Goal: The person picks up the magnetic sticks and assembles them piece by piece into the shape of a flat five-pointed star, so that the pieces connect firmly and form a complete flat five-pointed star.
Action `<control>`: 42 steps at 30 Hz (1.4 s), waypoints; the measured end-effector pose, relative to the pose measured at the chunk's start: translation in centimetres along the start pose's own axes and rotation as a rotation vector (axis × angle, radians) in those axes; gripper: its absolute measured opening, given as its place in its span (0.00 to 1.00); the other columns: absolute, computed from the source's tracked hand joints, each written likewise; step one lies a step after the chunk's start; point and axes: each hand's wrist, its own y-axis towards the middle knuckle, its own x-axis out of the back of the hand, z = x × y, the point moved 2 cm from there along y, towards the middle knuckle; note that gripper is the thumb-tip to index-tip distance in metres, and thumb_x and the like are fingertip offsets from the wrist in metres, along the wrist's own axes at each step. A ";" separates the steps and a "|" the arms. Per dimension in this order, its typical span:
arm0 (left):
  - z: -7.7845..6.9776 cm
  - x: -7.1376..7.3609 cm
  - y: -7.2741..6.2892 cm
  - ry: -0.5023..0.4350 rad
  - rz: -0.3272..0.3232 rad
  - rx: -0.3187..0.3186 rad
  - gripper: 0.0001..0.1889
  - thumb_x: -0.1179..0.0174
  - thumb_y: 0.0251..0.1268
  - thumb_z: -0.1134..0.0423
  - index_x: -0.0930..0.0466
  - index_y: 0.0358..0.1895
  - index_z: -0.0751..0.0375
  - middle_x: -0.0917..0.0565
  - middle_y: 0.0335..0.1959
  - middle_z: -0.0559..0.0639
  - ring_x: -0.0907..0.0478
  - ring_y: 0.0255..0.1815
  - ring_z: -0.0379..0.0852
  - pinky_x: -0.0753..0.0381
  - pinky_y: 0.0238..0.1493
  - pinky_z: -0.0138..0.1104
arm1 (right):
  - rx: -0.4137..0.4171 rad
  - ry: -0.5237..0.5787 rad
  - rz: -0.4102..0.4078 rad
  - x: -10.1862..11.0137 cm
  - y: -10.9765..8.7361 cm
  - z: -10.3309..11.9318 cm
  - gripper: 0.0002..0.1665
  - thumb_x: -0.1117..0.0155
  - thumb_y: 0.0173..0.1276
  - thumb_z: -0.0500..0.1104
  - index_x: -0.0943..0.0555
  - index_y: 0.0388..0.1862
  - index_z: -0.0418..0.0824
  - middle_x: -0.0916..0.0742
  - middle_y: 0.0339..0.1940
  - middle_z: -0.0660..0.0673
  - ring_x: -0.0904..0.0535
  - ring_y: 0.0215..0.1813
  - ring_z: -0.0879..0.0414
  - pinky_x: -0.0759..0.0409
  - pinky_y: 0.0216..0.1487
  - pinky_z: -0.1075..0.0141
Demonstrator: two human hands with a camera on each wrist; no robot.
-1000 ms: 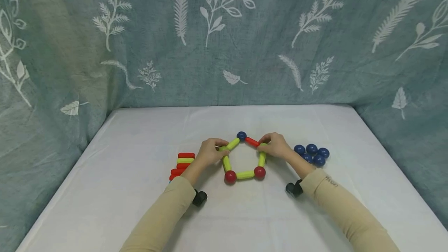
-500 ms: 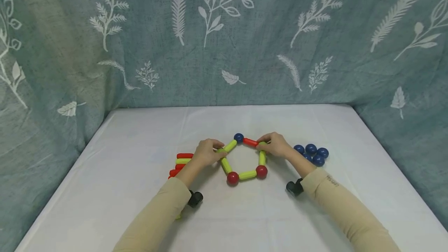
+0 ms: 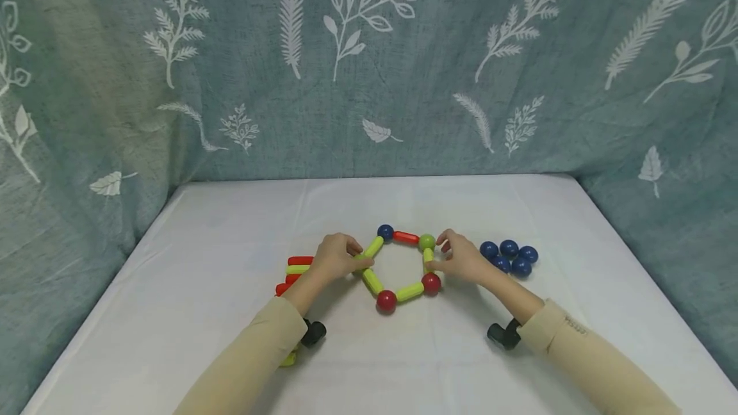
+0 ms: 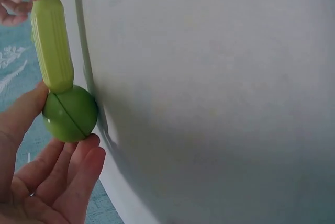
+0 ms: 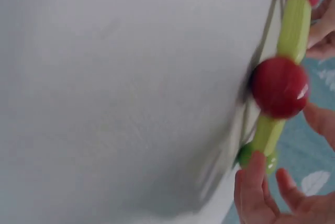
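Observation:
A ring of balls and short sticks lies on the white table in the head view. Its corners include a blue ball (image 3: 385, 232), a green ball (image 3: 426, 242) and two red balls (image 3: 386, 301). One red stick (image 3: 406, 237) joins the blue and green balls; the other sticks (image 3: 410, 291) are yellow-green. At the ring's left corner, my left hand (image 3: 337, 257) pinches another green ball (image 4: 70, 114) between thumb and fingertips. My right hand (image 3: 464, 259) is at the right side, fingers spread and loosely bent, thumb beside the right-hand stick (image 5: 268, 134).
Several loose blue balls (image 3: 510, 248) sit right of my right hand. Left of my left hand lie several red and yellow-green sticks (image 3: 300, 260), partly hidden by the forearm. A green-blue patterned cloth (image 3: 369, 82) hangs behind the table.
My right hand has let go of the right green ball and moved nearer to me along the ring. The ring has shifted left and turned slightly, with my left hand still holding its left ball.

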 end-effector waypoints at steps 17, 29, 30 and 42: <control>-0.7 -0.1 -1.3 0.104 0.072 -0.015 0.20 0.28 0.42 0.53 0.18 0.35 0.64 0.22 0.29 0.49 0.28 0.30 0.44 0.25 0.30 0.31 | 0.069 0.119 0.135 -0.7 -2.1 -0.2 0.15 0.32 0.55 0.37 0.27 0.38 0.38 0.19 0.40 0.42 0.20 0.41 0.49 0.20 0.32 0.65; 1.0 3.8 -1.5 0.185 0.179 -0.193 0.15 0.46 0.65 0.61 0.22 0.49 0.68 0.20 0.45 0.60 0.25 0.48 0.56 0.26 0.49 0.44 | 0.088 0.103 0.122 -0.5 -1.8 -0.4 0.15 0.31 0.55 0.39 0.25 0.39 0.38 0.18 0.40 0.42 0.20 0.40 0.51 0.20 0.32 0.65; 1.4 4.5 -1.5 0.186 0.170 -0.192 0.15 0.47 0.66 0.63 0.23 0.50 0.68 0.21 0.47 0.61 0.26 0.50 0.58 0.27 0.50 0.46 | 0.094 0.097 0.121 -0.5 -1.8 -0.4 0.15 0.32 0.55 0.39 0.25 0.39 0.38 0.18 0.40 0.41 0.20 0.40 0.50 0.20 0.32 0.65; 6.0 7.1 -2.2 0.222 0.132 0.000 0.16 0.51 0.62 0.72 0.27 0.53 0.74 0.24 0.48 0.67 0.29 0.42 0.55 0.23 0.45 0.43 | 0.107 0.094 0.141 -0.3 -1.9 -0.5 0.17 0.32 0.55 0.39 0.26 0.41 0.36 0.19 0.39 0.42 0.21 0.41 0.50 0.21 0.35 0.64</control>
